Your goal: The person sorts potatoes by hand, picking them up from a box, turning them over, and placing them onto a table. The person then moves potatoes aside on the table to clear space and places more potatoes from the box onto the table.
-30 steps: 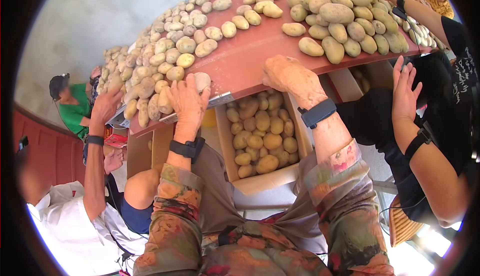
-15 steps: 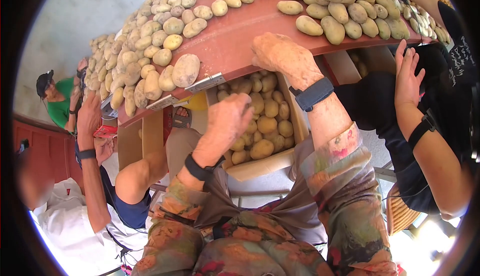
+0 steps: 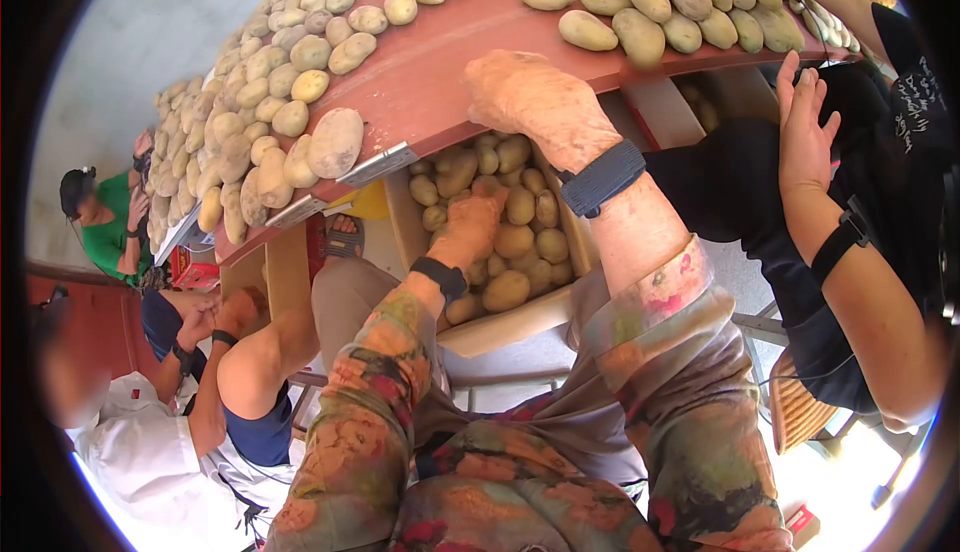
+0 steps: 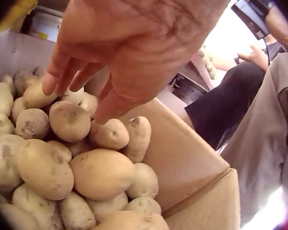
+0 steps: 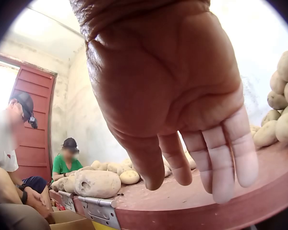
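Note:
My left hand [image 3: 468, 227] is down inside a cardboard box [image 3: 510, 324] of potatoes [image 3: 506, 291]. In the left wrist view the hand [image 4: 129, 52] hangs over the potatoes [image 4: 102, 174], fingers loosely bent and pointing down, with no potato seen in its grasp; whether the fingertips touch any is unclear. My right hand [image 3: 538, 100] is at the near edge of the red table [image 3: 440, 92], above the box. Seen from the right wrist, that hand [image 5: 173, 100] has its fingers extended downward over the tabletop [image 5: 221, 194] and holds nothing.
Many potatoes [image 3: 290, 82] cover the table's left side, with a large one [image 3: 335, 142] near the metal hinge [image 3: 376, 164]. Another pile [image 3: 650, 2] lies at the right. People sit on both sides; a raised hand [image 3: 808, 132] is at the right.
My left hand has left the large potato at the table edge and moved down into the box. My right hand stays by the edge while the head view shifts. The left neighbour's hands have lowered.

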The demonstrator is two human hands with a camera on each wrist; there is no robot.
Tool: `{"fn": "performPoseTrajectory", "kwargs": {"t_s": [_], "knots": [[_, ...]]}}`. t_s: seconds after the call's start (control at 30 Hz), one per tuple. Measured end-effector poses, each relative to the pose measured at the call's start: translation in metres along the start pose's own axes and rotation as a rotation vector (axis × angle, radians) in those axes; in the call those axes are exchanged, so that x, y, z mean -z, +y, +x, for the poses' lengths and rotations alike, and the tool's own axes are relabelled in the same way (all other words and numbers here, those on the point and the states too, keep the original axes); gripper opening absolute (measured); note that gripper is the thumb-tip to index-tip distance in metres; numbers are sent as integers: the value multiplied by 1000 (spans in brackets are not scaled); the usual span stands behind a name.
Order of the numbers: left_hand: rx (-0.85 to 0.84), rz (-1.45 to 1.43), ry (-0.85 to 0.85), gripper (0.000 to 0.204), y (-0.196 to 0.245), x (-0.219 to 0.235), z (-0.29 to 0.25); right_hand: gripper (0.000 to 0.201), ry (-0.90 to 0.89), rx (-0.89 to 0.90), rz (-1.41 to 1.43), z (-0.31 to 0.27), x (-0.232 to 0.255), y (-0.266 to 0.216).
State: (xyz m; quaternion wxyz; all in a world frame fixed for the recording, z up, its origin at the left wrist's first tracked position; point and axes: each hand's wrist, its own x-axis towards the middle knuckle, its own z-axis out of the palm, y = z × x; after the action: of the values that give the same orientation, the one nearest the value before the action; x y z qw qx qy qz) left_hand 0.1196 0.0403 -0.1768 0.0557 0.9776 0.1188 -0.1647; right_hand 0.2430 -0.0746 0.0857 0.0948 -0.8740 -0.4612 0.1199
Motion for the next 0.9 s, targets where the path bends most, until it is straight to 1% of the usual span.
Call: {"fn": "performPoseTrajectory", "kwargs": {"t_s": [0.03, 0.1, 0.17, 0.2, 0.23, 0.33, 0.4, 0.47, 0.57, 0.67, 0.77, 0.87, 0.9], "knots": [[28, 34, -73, 33, -13, -20, 14, 25, 1, 11, -8, 2, -1, 1], [-8, 100, -166, 48, 2, -16, 16, 25, -2, -4, 0, -1, 2, 0], [17, 93, -241, 58, 18, 3, 12, 24, 6, -9, 11, -2, 2, 0], [63, 51, -269, 58, 27, 24, 6, 24, 16, -4, 15, -1, 0, -1], [110, 9, -293, 59, 32, 35, 5, 24, 29, 3, 18, 0, 0, 0], [85, 133, -103, 53, 33, 18, 11, 23, 66, 51, -28, 6, -11, 1], [131, 75, -66, 49, 35, 8, 19, 22, 85, 71, 24, 9, -14, 4], [100, 191, -66, 50, 42, 21, 14, 22, 56, 45, 14, 6, -9, 2], [100, 186, -74, 55, 47, 31, 6, 20, 46, 64, 39, 10, -13, 9], [149, 0, -253, 43, 37, 31, 13, 18, 37, 51, 47, 8, -11, 6], [73, -114, -192, 52, 34, 50, -20, 22, 93, 85, 10, 5, -10, 0], [-58, -451, 15, 41, 14, 34, -37, 22, 105, 118, 16, 10, -15, -2], [-98, -713, 1, 39, 8, 34, -46, 22, 86, 103, 17, 11, -15, -4]]}}
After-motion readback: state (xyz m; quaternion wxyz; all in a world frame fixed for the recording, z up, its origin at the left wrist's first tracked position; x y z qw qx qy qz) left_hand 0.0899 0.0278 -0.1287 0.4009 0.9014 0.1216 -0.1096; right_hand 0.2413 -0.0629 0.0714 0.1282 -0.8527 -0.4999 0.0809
